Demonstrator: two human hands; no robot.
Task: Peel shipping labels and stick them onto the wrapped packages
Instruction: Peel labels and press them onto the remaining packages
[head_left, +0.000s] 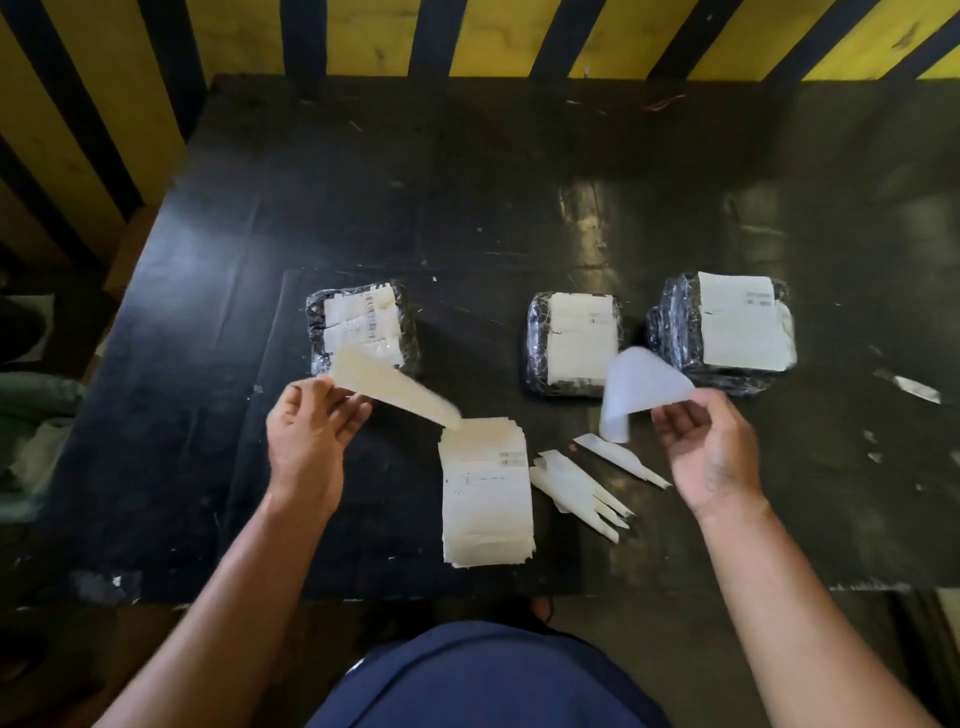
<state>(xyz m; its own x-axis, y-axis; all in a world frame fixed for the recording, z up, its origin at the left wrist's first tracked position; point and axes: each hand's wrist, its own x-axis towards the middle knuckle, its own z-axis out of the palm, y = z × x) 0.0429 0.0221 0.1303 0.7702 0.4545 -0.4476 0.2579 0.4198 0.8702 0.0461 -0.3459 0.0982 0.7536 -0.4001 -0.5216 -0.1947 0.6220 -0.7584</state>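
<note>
Three black wrapped packages lie on the dark table (467, 208): a left package (363, 327) with small taped slips on top, a middle package (574, 345) and a right package (727, 332), each of the latter two with a white label on it. A stack of shipping labels (485, 493) lies near the front edge. My left hand (311, 431) pinches a cream sheet (395, 384) that hangs over the stack. My right hand (711, 447) pinches a curled white sheet (639, 389) in front of the middle package. Which sheet is the label and which the backing I cannot tell.
Several discarded backing strips (587, 491) lie right of the stack. Paper scraps (909, 387) dot the table's right side. A yellow and black striped wall (467, 36) runs behind the table. Cloth and boxes sit on the floor at left (36, 395).
</note>
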